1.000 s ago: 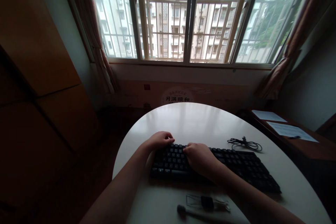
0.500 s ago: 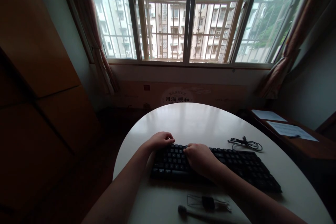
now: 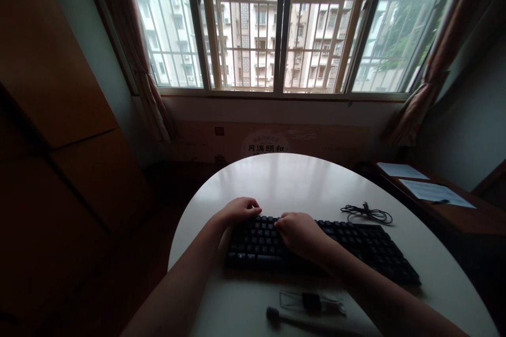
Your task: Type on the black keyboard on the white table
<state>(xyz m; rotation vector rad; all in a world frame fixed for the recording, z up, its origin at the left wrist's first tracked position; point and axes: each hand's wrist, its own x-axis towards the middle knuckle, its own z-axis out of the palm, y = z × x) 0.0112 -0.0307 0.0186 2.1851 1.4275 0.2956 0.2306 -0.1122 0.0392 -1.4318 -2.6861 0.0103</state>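
Note:
A black computer keyboard (image 3: pixel 261 245) lies on the white table, partly covered by my right hand and forearm. My left hand (image 3: pixel 240 210) has curled fingers around the keyboard's back left corner. Over the keys in the left half, my right hand (image 3: pixel 299 231) is closed, its fingertips pinched down near the upper rows; whatever they hold is hidden. Nearer to me lies a wire keycap puller (image 3: pixel 311 303) with a black middle. Beside it is a dark-bristled brush like a toothbrush (image 3: pixel 272 314), its handle running under my right forearm.
A coiled black cable (image 3: pixel 367 214) sits behind the keyboard's right end. The round white table (image 3: pixel 292 179) has a curved edge. At right, a brown desk (image 3: pixel 446 216) holds papers (image 3: pixel 435 193) and a pen. A window (image 3: pixel 279 26) with curtains is ahead, a wooden cabinet (image 3: pixel 59 89) at left.
Both hands keep nearly the same places and grips on the keyboard. The whole view has shifted slightly; nothing on the table has visibly moved.

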